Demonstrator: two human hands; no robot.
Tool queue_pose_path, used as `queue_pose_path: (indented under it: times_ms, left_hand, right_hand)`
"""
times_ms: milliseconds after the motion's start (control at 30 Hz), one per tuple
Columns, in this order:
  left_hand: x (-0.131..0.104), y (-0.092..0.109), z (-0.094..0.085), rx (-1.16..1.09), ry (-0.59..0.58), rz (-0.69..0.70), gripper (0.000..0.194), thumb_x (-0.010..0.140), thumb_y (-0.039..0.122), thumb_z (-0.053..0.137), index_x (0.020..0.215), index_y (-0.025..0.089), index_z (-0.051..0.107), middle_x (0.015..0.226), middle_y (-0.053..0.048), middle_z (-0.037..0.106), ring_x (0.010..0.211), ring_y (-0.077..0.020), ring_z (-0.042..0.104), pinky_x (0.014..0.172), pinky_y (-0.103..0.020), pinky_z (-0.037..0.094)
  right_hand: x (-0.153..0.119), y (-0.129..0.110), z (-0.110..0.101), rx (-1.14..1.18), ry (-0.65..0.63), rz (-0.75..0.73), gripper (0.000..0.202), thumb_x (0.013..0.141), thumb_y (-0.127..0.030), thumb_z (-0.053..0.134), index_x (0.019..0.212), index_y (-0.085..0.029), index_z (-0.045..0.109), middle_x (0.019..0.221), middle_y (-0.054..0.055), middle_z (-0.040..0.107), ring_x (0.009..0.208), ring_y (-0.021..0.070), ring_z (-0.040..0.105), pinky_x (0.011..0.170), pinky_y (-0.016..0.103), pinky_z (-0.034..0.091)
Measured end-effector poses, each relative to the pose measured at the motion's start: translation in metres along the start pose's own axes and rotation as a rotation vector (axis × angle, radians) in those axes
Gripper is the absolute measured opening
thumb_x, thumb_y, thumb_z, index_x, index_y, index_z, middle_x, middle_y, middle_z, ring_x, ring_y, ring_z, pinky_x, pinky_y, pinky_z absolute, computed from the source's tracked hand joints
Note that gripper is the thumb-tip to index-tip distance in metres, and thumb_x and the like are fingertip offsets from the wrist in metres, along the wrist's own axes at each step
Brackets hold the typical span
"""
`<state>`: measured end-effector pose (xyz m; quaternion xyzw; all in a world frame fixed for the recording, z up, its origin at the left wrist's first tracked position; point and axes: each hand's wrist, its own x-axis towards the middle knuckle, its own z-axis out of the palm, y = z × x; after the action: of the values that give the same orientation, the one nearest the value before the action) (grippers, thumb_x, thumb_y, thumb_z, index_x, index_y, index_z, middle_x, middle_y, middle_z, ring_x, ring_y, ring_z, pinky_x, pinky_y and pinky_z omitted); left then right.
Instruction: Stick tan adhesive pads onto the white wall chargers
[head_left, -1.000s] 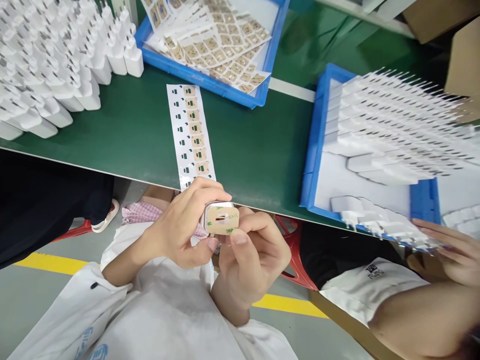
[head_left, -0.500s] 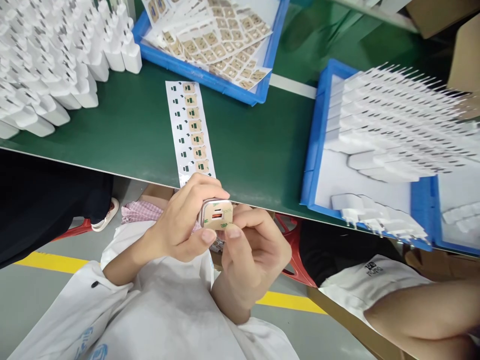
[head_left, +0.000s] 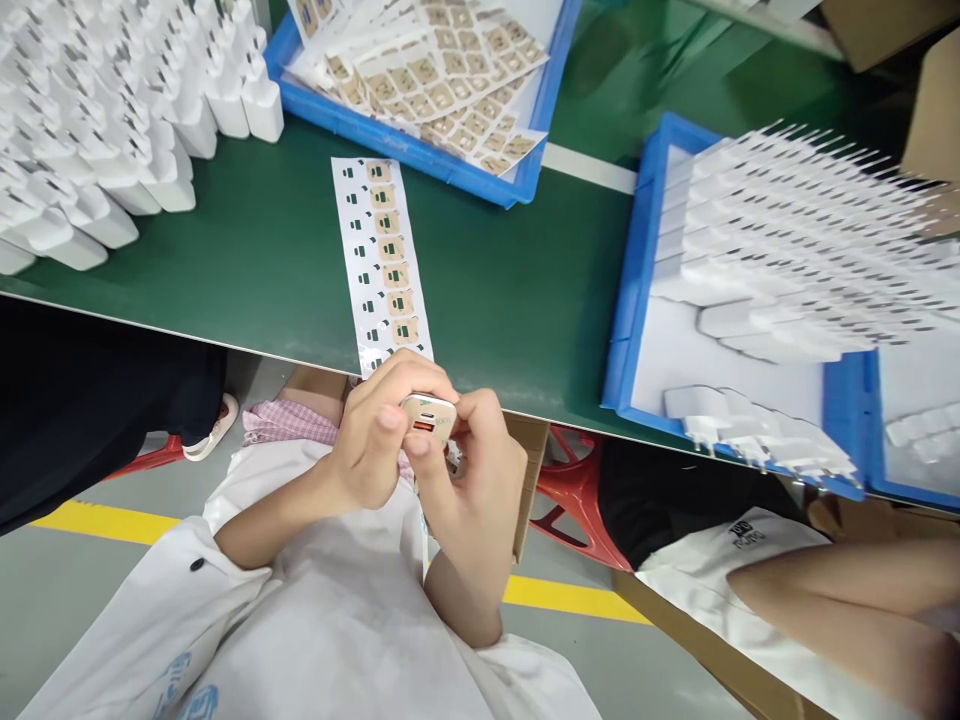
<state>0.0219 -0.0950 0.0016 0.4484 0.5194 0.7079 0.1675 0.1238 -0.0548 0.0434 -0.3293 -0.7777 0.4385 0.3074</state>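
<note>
A white charger (head_left: 430, 418) with a tan sticker on its port face is held between my two hands, just off the table's near edge. My left hand (head_left: 379, 430) is wrapped round its left side, thumb on the face's edge. On the right, my right hand (head_left: 476, 465) grips the charger, its thumb at the lower edge of the face and its forefinger at the right edge. Just beyond my hands, a sticker sheet (head_left: 382, 265) lies on the green table (head_left: 502, 300), with tan stickers down its right column.
Many white chargers (head_left: 112, 120) stand at the far left. A blue tray (head_left: 405, 150) holds more sticker sheets. Another blue tray (head_left: 626, 310) on the right holds rows of chargers. People sit on both sides; a person's arm (head_left: 847, 590) shows at lower right.
My right hand has turned more upright and its fingers have closed in on the charger. My left thumb has moved up onto the face's edge. The charger has shifted slightly left.
</note>
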Motion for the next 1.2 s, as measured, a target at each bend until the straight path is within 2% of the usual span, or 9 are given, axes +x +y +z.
queue_pose_path:
  times_ms: [167,333,433,567,633,733,867,967,1200]
  left_hand:
    - [-0.005,-0.002,0.003,-0.028,0.035,-0.128,0.068,0.104,0.071,0.007,0.098,0.024,0.056,0.090,-0.005,0.062,0.081,-0.0195,0.061,0.072,-0.036,0.054]
    - [-0.014,-0.014,0.008,0.007,0.002,0.062,0.069,0.099,0.081,0.017,0.113,0.026,0.056,0.098,-0.006,0.062,0.083,-0.0207,0.063,0.070,-0.037,0.055]
    - [-0.018,-0.020,0.011,0.082,0.025,0.165,0.067,0.098,0.081,0.021,0.112,0.026,0.056,0.098,-0.006,0.064,0.082,-0.0219,0.063,0.069,-0.039,0.052]
    - [-0.016,-0.018,0.008,0.080,0.049,0.134,0.064,0.100,0.078,0.020,0.099,0.025,0.056,0.090,-0.005,0.063,0.077,-0.0211,0.061,0.066,-0.038,0.049]
    - [-0.013,-0.014,0.004,0.053,0.029,0.087,0.067,0.100,0.078,0.018,0.099,0.025,0.058,0.092,-0.005,0.061,0.078,-0.0202,0.061,0.066,-0.037,0.050]
    - [-0.010,-0.007,-0.004,0.003,-0.003,0.012,0.071,0.099,0.079,0.016,0.102,0.024,0.061,0.095,-0.004,0.060,0.078,-0.0184,0.060,0.066,-0.036,0.052]
    - [-0.007,-0.003,-0.010,-0.003,0.006,-0.120,0.068,0.101,0.077,0.019,0.094,0.023,0.060,0.091,-0.004,0.060,0.079,-0.0187,0.060,0.068,-0.035,0.051]
    - [-0.003,-0.005,-0.010,-0.017,0.031,-0.214,0.068,0.105,0.071,0.015,0.085,0.022,0.059,0.083,-0.003,0.057,0.070,-0.0171,0.056,0.062,-0.034,0.047]
    - [0.001,-0.005,-0.014,0.113,-0.042,-0.171,0.070,0.104,0.072,0.020,0.083,0.021,0.062,0.083,-0.005,0.059,0.072,-0.0189,0.055,0.066,-0.035,0.048]
  right_hand:
    - [0.002,0.006,-0.003,0.036,-0.027,0.017,0.029,0.109,-0.040,0.046,0.084,-0.025,0.050,0.064,-0.007,0.043,0.052,0.0103,0.034,0.054,0.027,0.033]
    - [0.006,0.007,-0.006,0.094,-0.011,0.067,0.051,0.100,-0.062,0.056,0.072,-0.024,0.037,0.060,-0.008,0.033,0.052,0.0090,0.025,0.048,0.026,0.025]
    - [0.009,0.003,-0.004,0.090,0.008,0.114,0.055,0.100,-0.057,0.059,0.070,-0.024,0.027,0.059,-0.009,0.025,0.053,0.0086,0.019,0.048,0.026,0.022]
    - [0.010,0.005,-0.001,0.139,0.009,0.147,0.053,0.107,-0.051,0.048,0.068,-0.024,0.025,0.059,-0.007,0.023,0.052,0.0085,0.019,0.048,0.027,0.021]
    - [0.009,0.008,-0.001,0.192,-0.044,0.154,0.053,0.106,-0.057,0.045,0.069,-0.024,0.029,0.060,-0.007,0.026,0.052,0.0085,0.022,0.048,0.026,0.022]
    - [0.007,0.010,-0.004,0.241,-0.160,0.135,0.049,0.099,-0.063,0.057,0.076,-0.025,0.036,0.063,-0.009,0.033,0.052,0.0082,0.026,0.047,0.024,0.026]
    - [0.006,0.013,-0.009,0.212,-0.264,0.116,0.032,0.102,-0.042,0.059,0.083,-0.026,0.039,0.066,-0.009,0.043,0.055,0.0090,0.038,0.053,0.023,0.035]
    - [0.008,0.019,-0.011,0.272,-0.327,0.134,0.027,0.102,-0.042,0.056,0.085,-0.025,0.045,0.070,-0.006,0.052,0.059,0.0105,0.047,0.055,0.023,0.040]
    - [0.012,0.026,-0.007,0.363,-0.264,0.227,0.027,0.085,-0.034,0.069,0.075,-0.024,0.046,0.065,-0.005,0.056,0.058,0.0119,0.053,0.055,0.024,0.043]
